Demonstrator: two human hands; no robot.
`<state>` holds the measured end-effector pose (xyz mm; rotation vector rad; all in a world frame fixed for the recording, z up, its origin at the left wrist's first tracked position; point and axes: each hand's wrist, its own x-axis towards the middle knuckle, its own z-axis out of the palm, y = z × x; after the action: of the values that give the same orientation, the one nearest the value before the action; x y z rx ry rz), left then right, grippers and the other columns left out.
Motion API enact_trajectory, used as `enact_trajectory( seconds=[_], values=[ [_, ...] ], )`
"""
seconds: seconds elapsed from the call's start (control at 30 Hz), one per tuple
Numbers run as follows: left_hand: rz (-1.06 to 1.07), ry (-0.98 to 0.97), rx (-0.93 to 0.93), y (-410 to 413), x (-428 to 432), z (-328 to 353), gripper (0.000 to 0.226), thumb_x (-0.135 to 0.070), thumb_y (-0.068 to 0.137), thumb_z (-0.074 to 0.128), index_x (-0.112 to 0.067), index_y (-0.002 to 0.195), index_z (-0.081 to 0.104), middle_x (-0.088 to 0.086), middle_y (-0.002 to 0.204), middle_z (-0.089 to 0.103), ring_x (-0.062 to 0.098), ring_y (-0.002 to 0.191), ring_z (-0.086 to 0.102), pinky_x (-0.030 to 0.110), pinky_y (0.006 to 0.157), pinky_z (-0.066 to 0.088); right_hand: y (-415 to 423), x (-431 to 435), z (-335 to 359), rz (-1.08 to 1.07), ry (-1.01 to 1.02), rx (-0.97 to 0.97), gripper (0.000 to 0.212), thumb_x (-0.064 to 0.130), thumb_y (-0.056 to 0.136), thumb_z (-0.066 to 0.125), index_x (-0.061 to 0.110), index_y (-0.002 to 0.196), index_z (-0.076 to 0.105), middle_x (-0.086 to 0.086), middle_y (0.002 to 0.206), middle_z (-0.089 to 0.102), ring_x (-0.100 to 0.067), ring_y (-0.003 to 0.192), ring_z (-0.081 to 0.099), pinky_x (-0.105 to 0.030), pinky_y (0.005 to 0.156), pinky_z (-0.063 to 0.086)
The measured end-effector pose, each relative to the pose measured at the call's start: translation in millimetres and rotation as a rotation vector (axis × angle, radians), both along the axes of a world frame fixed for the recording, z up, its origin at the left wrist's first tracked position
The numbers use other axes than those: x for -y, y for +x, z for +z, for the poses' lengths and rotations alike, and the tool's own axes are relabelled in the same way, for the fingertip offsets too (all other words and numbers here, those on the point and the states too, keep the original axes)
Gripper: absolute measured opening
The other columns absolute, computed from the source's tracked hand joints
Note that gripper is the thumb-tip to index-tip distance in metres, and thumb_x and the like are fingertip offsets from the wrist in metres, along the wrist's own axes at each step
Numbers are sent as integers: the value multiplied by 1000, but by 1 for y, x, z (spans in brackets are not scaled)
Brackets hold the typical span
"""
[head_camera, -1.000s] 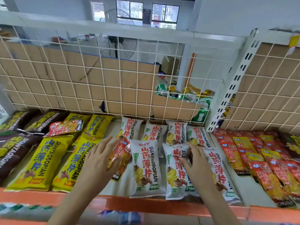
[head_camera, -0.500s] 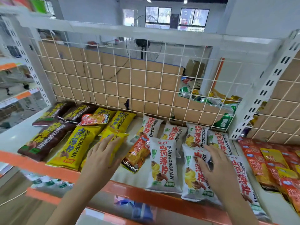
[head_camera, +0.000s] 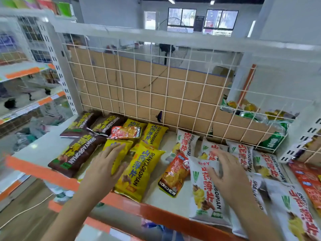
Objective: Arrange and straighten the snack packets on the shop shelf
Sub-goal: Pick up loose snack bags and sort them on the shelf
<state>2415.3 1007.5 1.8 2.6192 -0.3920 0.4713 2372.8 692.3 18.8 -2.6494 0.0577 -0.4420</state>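
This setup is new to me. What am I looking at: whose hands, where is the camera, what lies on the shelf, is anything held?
No machine here: a person's two bare hands, filmed by one wide camera worn on the head, looking forward and down. The shelf has an orange front edge and a wire grid behind. On it, left to right: brown packets, yellow packets, one orange packet, white packets, red packets. The left hand rests flat on a yellow packet; the right hand, fingers spread, lies over a white packet. Neither seems to grip anything.
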Motion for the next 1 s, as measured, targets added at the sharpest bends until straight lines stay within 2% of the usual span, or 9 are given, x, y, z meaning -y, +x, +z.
enact_trajectory(
  seconds=[0.07, 0.17, 0.27, 0.37, 0.43, 0.53, 0.67, 0.8, 1.0],
  values=[
    [-36, 1, -12, 12, -11, 3, 56, -47, 83, 37, -16, 126, 55, 1, 123, 58, 25, 101, 61, 37, 82, 50, 11, -16, -2, 12, -12, -2, 47, 35, 89, 52, 19, 133, 46, -2, 135, 48, -19, 126, 42, -35, 104, 32],
    [-80, -1, -47, 37, -29, 2, 58, -49, 83, 36, -17, 129, 53, 1, 124, 57, 26, 106, 59, 43, 86, 50, 28, -41, -4, 14, -11, -28, 48, 40, 90, 48, 22, 134, 44, 2, 135, 46, -17, 127, 40, -32, 103, 32],
    [-116, -1, -41, 64, -39, 3, 56, -49, 83, 35, -18, 126, 55, 0, 124, 58, 26, 108, 59, 41, 86, 50, 44, -63, -9, 2, -5, -58, 59, 53, 83, 39, 22, 134, 44, 2, 134, 47, -17, 125, 41, -32, 103, 32],
    [-164, 26, -35, 93, -44, 5, 57, -50, 82, 33, -17, 122, 59, 0, 123, 59, 23, 108, 59, 37, 87, 48, 57, -79, -17, 4, -129, -157, 60, 55, 85, 48, 27, 136, 37, 7, 137, 44, -13, 127, 38, -30, 107, 26],
    [-191, 62, -48, 114, -44, 4, 52, -49, 86, 38, -17, 121, 59, 2, 127, 56, 24, 114, 55, 37, 92, 45, 63, -83, -20, -27, -206, -243, 69, 58, 80, 56, 31, 138, 29, 11, 141, 38, -9, 130, 34, -28, 109, 23],
    [-188, 133, -93, 141, -38, 3, 43, -40, 92, 50, -21, 131, 51, 1, 140, 44, 24, 127, 42, 37, 102, 35, 67, -83, -22, -88, -282, -354, 87, 64, 72, 60, 33, 143, 21, 12, 147, 30, -9, 135, 27, -30, 112, 18],
    [-165, 251, -184, 167, -31, 2, 56, -47, 89, 51, -26, 140, 36, -3, 144, 36, 22, 131, 35, 36, 105, 31, 72, -86, -23, -150, -353, -410, 94, 63, 69, 62, 29, 145, 17, 9, 148, 27, -11, 136, 26, -32, 113, 18],
    [-185, 284, -239, 179, -30, -6, 60, -51, 86, 54, -26, 138, 39, -1, 137, 44, 20, 126, 40, 36, 100, 34, 78, -90, -20, -177, -402, -440, 93, 60, 69, 65, 27, 143, 20, 6, 145, 30, -14, 134, 29, -31, 111, 21],
    [-155, 337, -204, 189, -28, -9, 66, -54, 76, 64, -30, 133, 41, -3, 127, 42, 18, 125, 37, 37, 103, 23, 87, -92, -23, -205, -356, -445, 80, 53, 67, 72, 24, 132, 34, 4, 132, 41, -15, 125, 39, -31, 107, 32]
  ],
)
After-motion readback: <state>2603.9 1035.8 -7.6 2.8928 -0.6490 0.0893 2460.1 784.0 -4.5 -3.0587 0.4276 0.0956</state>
